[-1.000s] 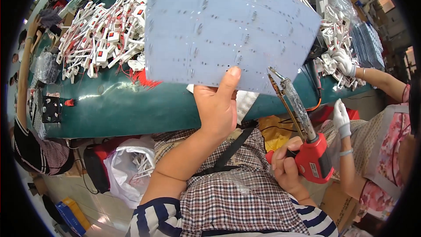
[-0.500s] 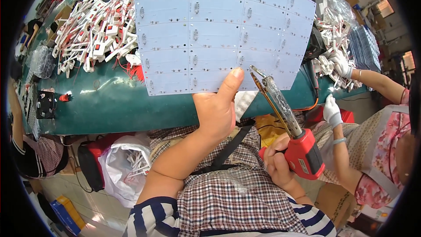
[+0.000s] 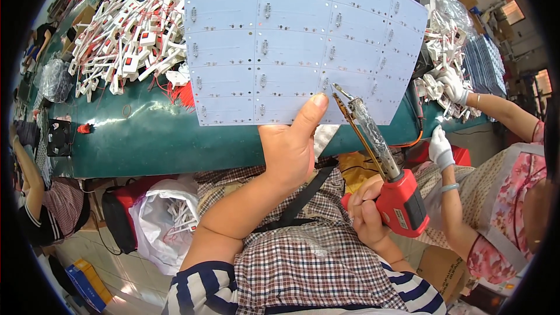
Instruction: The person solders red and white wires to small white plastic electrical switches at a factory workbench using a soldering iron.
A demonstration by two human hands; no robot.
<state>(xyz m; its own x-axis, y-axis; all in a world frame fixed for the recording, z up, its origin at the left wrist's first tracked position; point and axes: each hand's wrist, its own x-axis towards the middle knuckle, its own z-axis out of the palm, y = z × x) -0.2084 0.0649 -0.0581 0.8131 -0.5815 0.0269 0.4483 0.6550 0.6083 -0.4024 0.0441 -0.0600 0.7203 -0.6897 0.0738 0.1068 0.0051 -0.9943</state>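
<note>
A large white panel of circuit boards (image 3: 291,41), marked into a grid with small components, is held up in front of me. My left hand (image 3: 291,140) grips its lower edge, thumb on the face and the other fingers hidden behind it. In my right hand (image 3: 370,213) is a red soldering gun (image 3: 402,201), gripped by its handle. Its metal barrel points up and left, with a thin brass-coloured tube alongside. The tip is close to the panel just right of my left thumb; whether it touches, I cannot tell.
A heap of white plastic pieces with red switches and wires (image 3: 134,41) covers the far left of the green table (image 3: 140,151). Left of it sits a small black fan (image 3: 59,137). On the right, a co-worker's gloved hand (image 3: 441,147) is near. A white bag (image 3: 160,230) stands below.
The panel has shifted slightly right and tilted a little. My right hand and the soldering gun have moved slightly left. At far left, another person's arm has moved.
</note>
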